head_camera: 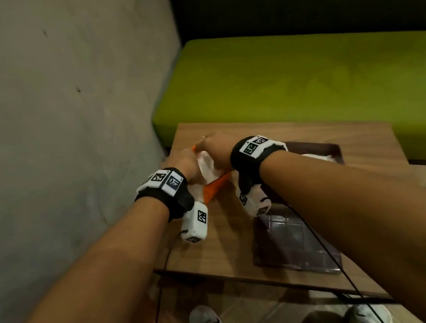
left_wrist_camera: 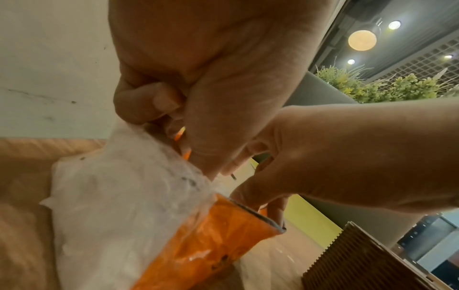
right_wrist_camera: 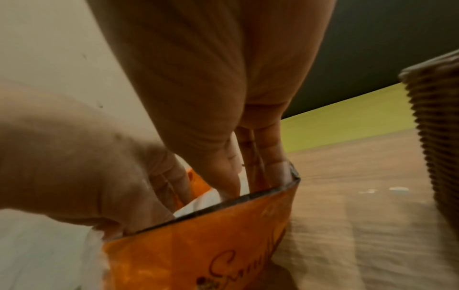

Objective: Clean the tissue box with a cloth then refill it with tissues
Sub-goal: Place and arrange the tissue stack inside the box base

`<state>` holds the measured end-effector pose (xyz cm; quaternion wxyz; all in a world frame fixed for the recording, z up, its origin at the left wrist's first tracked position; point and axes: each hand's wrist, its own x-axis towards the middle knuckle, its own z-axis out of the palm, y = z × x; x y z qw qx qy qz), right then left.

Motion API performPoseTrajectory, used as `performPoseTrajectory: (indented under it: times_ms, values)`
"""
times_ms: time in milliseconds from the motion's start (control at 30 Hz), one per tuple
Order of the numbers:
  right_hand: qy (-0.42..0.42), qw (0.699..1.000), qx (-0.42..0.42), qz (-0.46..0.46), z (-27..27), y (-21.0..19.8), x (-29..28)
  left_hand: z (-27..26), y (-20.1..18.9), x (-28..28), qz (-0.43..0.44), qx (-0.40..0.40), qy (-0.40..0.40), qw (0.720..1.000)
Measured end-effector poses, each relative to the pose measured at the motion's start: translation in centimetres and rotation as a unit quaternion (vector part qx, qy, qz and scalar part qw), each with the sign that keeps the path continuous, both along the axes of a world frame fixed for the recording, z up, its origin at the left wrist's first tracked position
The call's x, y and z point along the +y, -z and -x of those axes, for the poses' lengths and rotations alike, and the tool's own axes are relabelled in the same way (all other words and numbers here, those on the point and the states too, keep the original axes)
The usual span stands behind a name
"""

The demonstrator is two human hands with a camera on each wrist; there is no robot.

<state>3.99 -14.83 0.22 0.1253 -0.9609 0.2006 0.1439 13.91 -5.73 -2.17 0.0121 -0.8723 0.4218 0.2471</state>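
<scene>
An orange plastic tissue pack (head_camera: pixel 215 189) lies at the table's far left, its top open on white tissues (head_camera: pixel 207 166). My left hand (head_camera: pixel 181 166) pinches the pack's clear torn edge (left_wrist_camera: pixel 159 157) with curled fingers (left_wrist_camera: pixel 139 102). My right hand (head_camera: pixel 213 147) reaches into the opening; its thumb (right_wrist_camera: pixel 223 176) and fingers (right_wrist_camera: pixel 268 157) close on the tissues (right_wrist_camera: pixel 198 202) inside the pack (right_wrist_camera: pixel 198 245). The dark brown ribbed tissue box (head_camera: pixel 326 152) stands open just right of my right wrist, and its glossy lid (head_camera: pixel 291 247) lies flat nearer me.
The wooden table (head_camera: pixel 366 141) stands in a corner, with a grey wall (head_camera: pixel 55 103) to the left and a green bench (head_camera: pixel 304 75) behind. Something white (left_wrist_camera: pixel 74 186) lies under the pack's left end. Cables hang from both wrists over the near edge.
</scene>
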Motion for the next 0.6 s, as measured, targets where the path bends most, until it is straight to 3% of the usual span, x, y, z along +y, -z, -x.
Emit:
performPoseTrajectory:
  times_ms: [300, 600]
  values:
    - [-0.039, 0.999, 0.013, 0.023, -1.5, 0.6, 0.5, -1.2, 0.7, 0.6, 0.033, -0.004, 0.003, 0.999]
    - [0.052, 0.998, -0.028, -0.003, -0.2, 0.8, -1.7, -1.1, 0.1, 2.5, 0.128, 0.036, -0.028, 0.991]
